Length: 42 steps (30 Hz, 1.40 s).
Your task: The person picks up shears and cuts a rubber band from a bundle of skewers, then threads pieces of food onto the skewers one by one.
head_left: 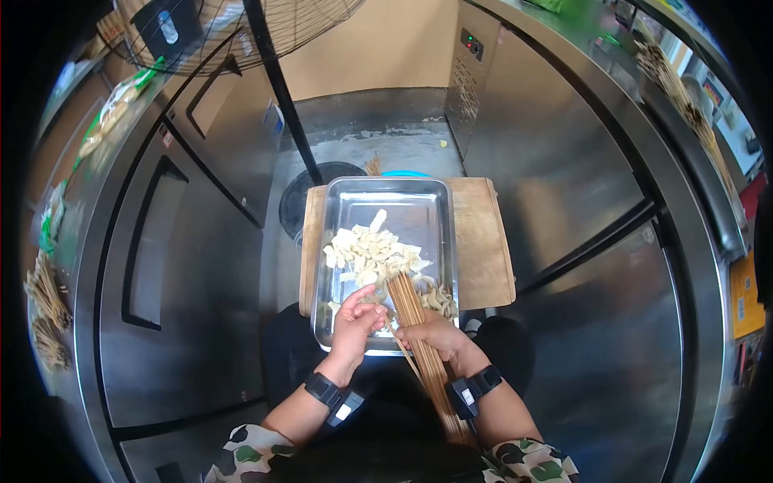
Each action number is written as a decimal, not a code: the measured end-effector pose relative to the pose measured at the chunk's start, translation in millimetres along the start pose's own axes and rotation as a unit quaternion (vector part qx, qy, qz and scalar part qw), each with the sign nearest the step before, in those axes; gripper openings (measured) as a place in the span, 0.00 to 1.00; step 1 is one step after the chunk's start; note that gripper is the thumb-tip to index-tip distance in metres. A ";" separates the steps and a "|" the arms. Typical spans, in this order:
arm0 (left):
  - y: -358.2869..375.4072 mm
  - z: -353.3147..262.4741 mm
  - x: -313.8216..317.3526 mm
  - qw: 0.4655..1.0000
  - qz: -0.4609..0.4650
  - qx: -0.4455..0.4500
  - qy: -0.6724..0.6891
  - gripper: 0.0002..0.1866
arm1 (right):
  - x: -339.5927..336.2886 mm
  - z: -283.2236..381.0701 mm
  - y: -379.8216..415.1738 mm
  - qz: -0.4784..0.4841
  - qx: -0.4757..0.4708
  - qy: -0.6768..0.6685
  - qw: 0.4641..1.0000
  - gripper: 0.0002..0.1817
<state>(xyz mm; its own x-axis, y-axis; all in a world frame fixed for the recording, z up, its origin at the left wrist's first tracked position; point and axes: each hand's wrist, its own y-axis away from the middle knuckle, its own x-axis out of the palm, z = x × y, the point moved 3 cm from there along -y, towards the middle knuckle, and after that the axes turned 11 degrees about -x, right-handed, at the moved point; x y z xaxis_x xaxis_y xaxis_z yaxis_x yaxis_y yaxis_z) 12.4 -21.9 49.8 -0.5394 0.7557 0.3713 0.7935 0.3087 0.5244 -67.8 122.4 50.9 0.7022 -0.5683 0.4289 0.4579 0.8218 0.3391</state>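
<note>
A metal tray (390,197) lies on a wooden board (487,241). Pale, cut food pieces (374,251) are heaped in the tray's middle, and greyer pieces (439,300) sit at its lower right. My right hand (435,336) is wrapped round a thick bundle of thin wooden sticks (412,310), whose upper ends reach over the tray. My left hand (358,318), just left of the bundle, pinches at the upper part of a single stick (407,354) that slants down towards my right hand. A small piece at the left fingertips is too unclear to name.
Steel cabinets stand close at the left (193,266) and right (596,282). A black fan stand (282,97) rises behind the board, above a dark round base (302,197). More sticks (48,298) lie on the left counter, others (684,105) at upper right.
</note>
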 end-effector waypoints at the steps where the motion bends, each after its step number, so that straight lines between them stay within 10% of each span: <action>1: 1.2 -0.6 2.0 1.000 -0.007 0.005 -0.006 0.22 | 0.2 1.1 1.5 -0.001 0.004 0.000 1.000 0.12; 24: 6.7 -30.8 2.7 0.993 0.004 0.014 -0.119 0.19 | -3.3 -4.1 6.3 0.022 -0.001 -0.079 0.997 0.14; 26: -7.1 -39.9 -24.4 0.959 -0.057 0.107 -0.255 0.17 | -2.9 -4.8 5.6 0.025 -0.013 -0.092 0.995 0.14; 31: -6.3 -46.1 -40.8 0.625 -0.108 0.226 -0.739 0.16 | -3.3 -5.4 3.7 0.035 -0.015 -0.097 0.995 0.13; 38: -20.1 -28.2 -44.1 0.502 -0.136 0.206 -0.829 0.09 | -1.0 -3.0 4.5 0.033 -0.021 -0.105 0.994 0.12; 42: -14.0 -36.0 -36.1 0.529 -0.119 0.173 -0.822 0.06 | 0.9 -2.9 4.1 0.034 -0.015 -0.095 0.995 0.11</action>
<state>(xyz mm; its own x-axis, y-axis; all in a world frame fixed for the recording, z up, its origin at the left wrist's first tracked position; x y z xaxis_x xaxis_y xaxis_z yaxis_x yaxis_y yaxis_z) 10.7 -74.4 56.7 0.1124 0.0648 -0.9916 0.9155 0.3811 0.1287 -63.7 125.3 50.2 0.6178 -0.5065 0.6015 0.4305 0.8580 0.2802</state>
